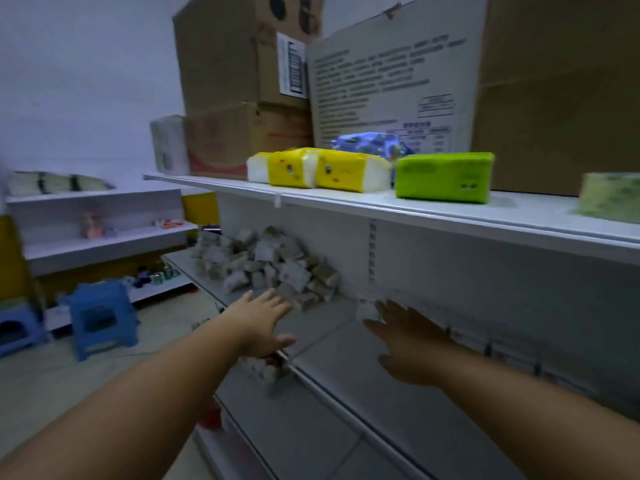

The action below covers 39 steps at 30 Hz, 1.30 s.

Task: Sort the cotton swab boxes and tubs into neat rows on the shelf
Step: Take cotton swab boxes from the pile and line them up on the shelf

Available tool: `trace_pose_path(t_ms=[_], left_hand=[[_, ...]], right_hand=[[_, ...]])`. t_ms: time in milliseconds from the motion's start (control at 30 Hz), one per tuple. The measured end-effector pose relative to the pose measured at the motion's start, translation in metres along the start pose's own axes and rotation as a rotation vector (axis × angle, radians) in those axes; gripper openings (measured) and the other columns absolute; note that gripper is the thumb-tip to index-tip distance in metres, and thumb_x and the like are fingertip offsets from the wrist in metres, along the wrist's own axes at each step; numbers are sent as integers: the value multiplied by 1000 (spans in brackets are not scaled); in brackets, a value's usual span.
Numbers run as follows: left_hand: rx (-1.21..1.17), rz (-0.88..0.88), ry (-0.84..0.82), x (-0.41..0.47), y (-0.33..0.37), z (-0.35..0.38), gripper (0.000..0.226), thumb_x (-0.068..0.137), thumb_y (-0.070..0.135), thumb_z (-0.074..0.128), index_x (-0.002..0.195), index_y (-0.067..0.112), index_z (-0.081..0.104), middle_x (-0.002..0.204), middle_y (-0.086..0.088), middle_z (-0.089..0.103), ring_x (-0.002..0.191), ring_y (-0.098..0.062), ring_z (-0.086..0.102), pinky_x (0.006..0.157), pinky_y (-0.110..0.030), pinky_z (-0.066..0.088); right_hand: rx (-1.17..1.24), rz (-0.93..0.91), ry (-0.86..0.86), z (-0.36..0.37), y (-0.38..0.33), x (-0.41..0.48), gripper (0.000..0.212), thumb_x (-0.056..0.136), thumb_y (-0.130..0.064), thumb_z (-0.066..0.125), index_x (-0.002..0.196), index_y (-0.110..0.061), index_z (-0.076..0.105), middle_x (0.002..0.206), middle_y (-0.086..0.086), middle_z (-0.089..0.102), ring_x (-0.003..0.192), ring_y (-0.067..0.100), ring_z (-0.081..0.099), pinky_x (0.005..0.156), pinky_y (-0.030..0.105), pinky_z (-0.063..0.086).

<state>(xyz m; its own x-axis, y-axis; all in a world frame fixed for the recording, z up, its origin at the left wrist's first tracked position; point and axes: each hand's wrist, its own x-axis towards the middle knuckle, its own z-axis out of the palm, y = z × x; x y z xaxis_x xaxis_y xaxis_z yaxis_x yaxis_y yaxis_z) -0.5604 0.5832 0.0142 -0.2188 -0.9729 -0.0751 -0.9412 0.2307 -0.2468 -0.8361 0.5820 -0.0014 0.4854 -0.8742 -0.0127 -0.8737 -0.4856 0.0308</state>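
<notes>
A jumbled heap of small pale cotton swab boxes [270, 265] lies on the middle shelf [325, 327] against the back panel. My left hand [259, 320] reaches over the shelf's front edge with straight fingers, just short of the heap. My right hand [405, 337] stretches out flat to the right of the heap, its fingertips at a small white box [367, 310]. A row of similar boxes [502, 348] runs along the back at the right, blurred. Neither hand holds anything.
The top shelf [346, 199] carries yellow tissue packs [322, 171], a green pack [445, 176] and large cardboard cartons [242, 81]. More small boxes [266, 370] sit on the shelf below. Blue stools [100, 320] stand on the floor at left, near another shelving unit [104, 244].
</notes>
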Motion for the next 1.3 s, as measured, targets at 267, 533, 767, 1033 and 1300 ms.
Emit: trace_pose_path(t_ms=[267, 533, 767, 1033, 1300], left_hand=[[-140, -137, 74, -26, -125, 36, 73, 91, 66, 26, 151, 30, 5, 160, 4, 0, 145, -14, -8, 116, -41, -1], [57, -86, -15, 16, -220, 73, 77, 87, 68, 30, 150, 31, 5, 159, 1, 0, 146, -15, -6, 115, -42, -6], [4, -118, 22, 97, -289, 71, 74, 91, 63, 32, 150, 28, 5, 159, 2, 2, 146, -15, -5, 116, -39, -3], [-22, -118, -53, 155, -393, 94, 74, 92, 62, 31, 151, 26, 5, 160, -1, 3, 146, -18, -3, 118, -42, 1], [-15, 32, 28, 218, -523, 128, 75, 91, 64, 32, 150, 28, 4, 160, -1, 4, 146, -19, -1, 117, -45, -1]], right_hand=[[-113, -190, 66, -26, -106, 109, 65, 93, -39, 46, 149, -28, 15, 159, 5, 1, 145, 26, 5, 115, 36, 16], [-22, -263, 105, -21, -138, 245, 51, 89, -44, 50, 134, -21, 41, 149, 7, 25, 135, 25, 27, 106, 33, 31], [-58, -351, 177, -22, -158, 377, 59, 88, -35, 50, 143, -21, 33, 158, 7, 11, 145, 23, 8, 115, 39, 15], [-83, -307, 145, -12, -187, 472, 54, 90, -33, 48, 140, -17, 36, 154, 9, 21, 143, 24, 13, 112, 35, 17], [-4, -45, 8, -8, -240, 547, 63, 93, -38, 46, 149, -23, 19, 159, 4, -4, 146, 24, 1, 116, 40, 17]])
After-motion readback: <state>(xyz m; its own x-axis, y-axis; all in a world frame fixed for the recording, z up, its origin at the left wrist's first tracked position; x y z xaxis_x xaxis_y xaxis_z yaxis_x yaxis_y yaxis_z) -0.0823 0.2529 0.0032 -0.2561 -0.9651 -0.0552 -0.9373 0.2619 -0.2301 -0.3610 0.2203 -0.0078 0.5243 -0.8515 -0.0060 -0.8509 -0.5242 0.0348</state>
